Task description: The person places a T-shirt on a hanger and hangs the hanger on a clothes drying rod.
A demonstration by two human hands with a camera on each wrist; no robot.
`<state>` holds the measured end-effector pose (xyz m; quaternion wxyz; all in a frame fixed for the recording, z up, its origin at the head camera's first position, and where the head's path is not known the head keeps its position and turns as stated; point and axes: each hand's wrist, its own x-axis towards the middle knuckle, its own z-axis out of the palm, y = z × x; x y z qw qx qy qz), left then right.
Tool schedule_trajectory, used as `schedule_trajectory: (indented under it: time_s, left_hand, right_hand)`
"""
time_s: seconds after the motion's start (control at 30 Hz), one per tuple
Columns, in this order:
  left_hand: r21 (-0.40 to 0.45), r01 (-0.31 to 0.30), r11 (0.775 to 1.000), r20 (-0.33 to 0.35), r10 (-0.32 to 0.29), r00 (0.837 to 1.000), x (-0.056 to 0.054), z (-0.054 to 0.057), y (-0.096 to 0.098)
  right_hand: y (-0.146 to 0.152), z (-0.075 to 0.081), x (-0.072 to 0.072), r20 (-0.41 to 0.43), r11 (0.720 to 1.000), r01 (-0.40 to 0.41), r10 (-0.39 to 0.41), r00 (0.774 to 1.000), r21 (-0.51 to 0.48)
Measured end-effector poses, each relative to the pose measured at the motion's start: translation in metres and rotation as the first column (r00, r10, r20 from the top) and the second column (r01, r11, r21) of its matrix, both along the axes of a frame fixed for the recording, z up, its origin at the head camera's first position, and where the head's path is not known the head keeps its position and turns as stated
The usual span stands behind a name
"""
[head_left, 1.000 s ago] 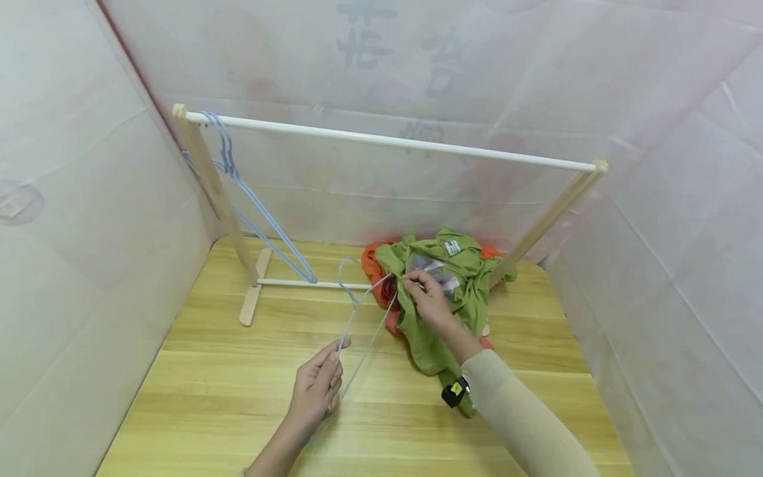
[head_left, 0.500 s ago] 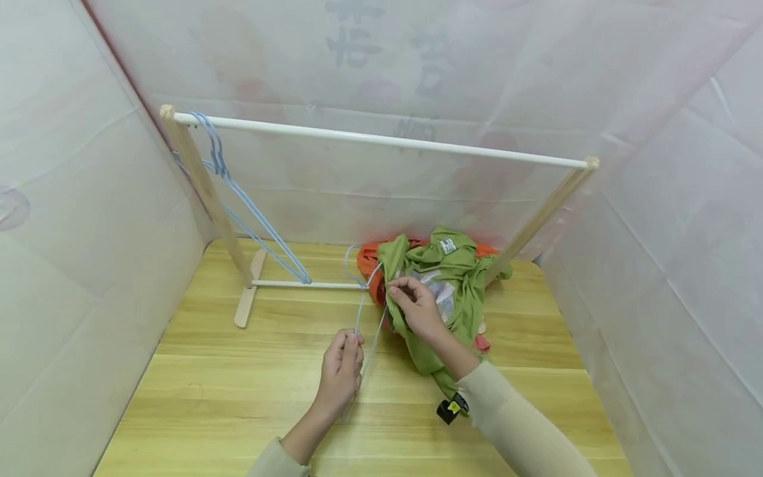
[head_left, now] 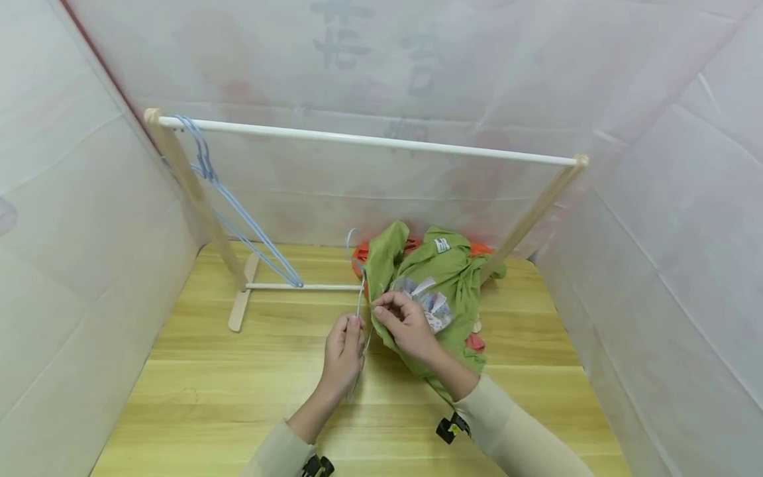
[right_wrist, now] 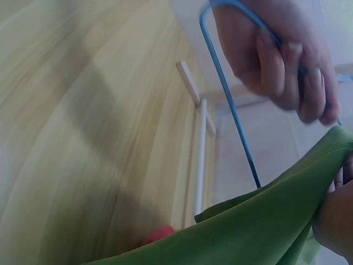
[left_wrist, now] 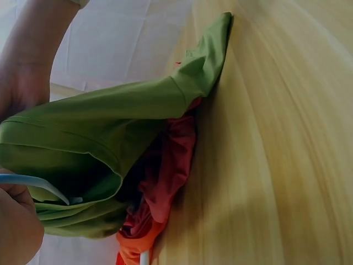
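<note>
My left hand (head_left: 344, 351) grips a thin blue wire hanger (right_wrist: 227, 91) by one side, its fingers curled round the wire. The hanger's far end goes inside the opening of a green shirt (left_wrist: 105, 121), and its hook stands out beyond the cloth in the head view. With thumb and fingertips, my right hand (head_left: 405, 324) pinches the edge of the shirt's opening, just right of the left hand. A printed patch (head_left: 434, 308) and a white label (head_left: 441, 245) show on the shirt. The hanger's end inside the shirt is mostly hidden.
A rack with a white top rail (head_left: 369, 141) and wooden posts stands behind. Several blue hangers (head_left: 247, 218) hang at its left end. Orange and red clothes (left_wrist: 165, 182) lie beneath the shirt on the wooden table (head_left: 197, 397). Pale sheets enclose the sides and back.
My left hand has moved right and forward with the hanger, whose end has gone deeper into the shirt. My right hand has shifted left and nearer, drawing the shirt's edge over the hanger.
</note>
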<state>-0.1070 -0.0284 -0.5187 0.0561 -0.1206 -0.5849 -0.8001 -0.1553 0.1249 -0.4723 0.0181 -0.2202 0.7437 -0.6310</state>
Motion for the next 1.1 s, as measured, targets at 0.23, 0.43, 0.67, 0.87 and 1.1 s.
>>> schedule_trajectory:
  time_s: [0.23,0.43,0.67,0.87,1.1]
  left_hand:
    - [-0.037,-0.001,0.999,-0.028,0.0,1.0,-0.008,0.007,0.003]
    - [-0.05,-0.01,0.999,-0.112,0.005,0.994,-0.009,0.011,0.003]
    - [-0.103,-0.082,0.991,-0.138,0.067,0.988,-0.011,0.017,0.0]
    - [-0.155,-0.106,0.982,-0.233,0.068,0.97,-0.003,0.04,0.001]
    - [-0.273,-0.156,0.949,-0.404,0.033,0.914,0.0,0.042,0.011]
  right_hand:
    - [-0.004,0.007,0.009,-0.001,0.999,-0.026,0.026,1.0,-0.036]
    - [-0.003,0.009,0.011,-0.045,0.998,-0.05,0.048,0.998,-0.04]
    - [0.01,0.024,-0.004,-0.156,0.989,0.148,-0.149,0.976,-0.018]
    - [0.013,0.064,-0.012,-0.107,0.991,0.13,-0.127,0.986,0.027]
    - [0.009,0.078,-0.013,-0.154,0.995,0.055,-0.042,0.987,0.081]
